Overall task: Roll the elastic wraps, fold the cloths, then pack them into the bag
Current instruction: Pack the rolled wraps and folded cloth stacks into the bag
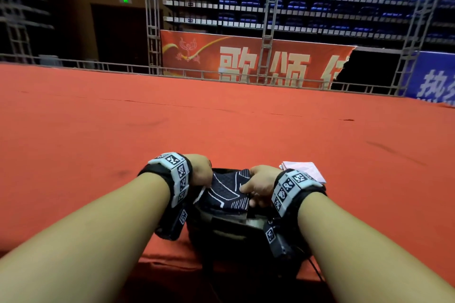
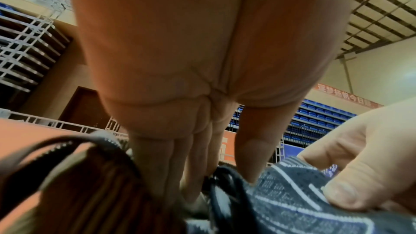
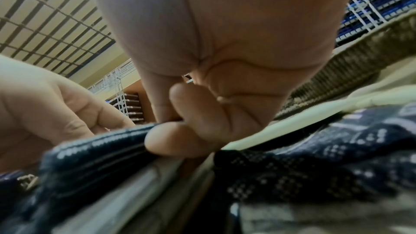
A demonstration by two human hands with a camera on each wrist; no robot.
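A dark bag (image 1: 229, 236) stands open at the near edge of the red table. A folded navy cloth (image 1: 226, 189) with white lines sits in its mouth, partly above the rim. My left hand (image 1: 202, 172) is at the cloth's left edge. In the left wrist view its fingers (image 2: 166, 166) reach down between the zipped bag rim (image 2: 90, 149) and the cloth (image 2: 292, 198), thumb on top. My right hand (image 1: 258, 187) pinches the cloth's right edge (image 3: 101, 141) between thumb and fingers (image 3: 171, 141). The bag's inside is hidden.
A folded pink cloth (image 1: 305, 170) lies on the table just behind my right wrist. The red table (image 1: 221, 118) stretches far ahead and to both sides. Metal railings and a red banner stand beyond its far edge.
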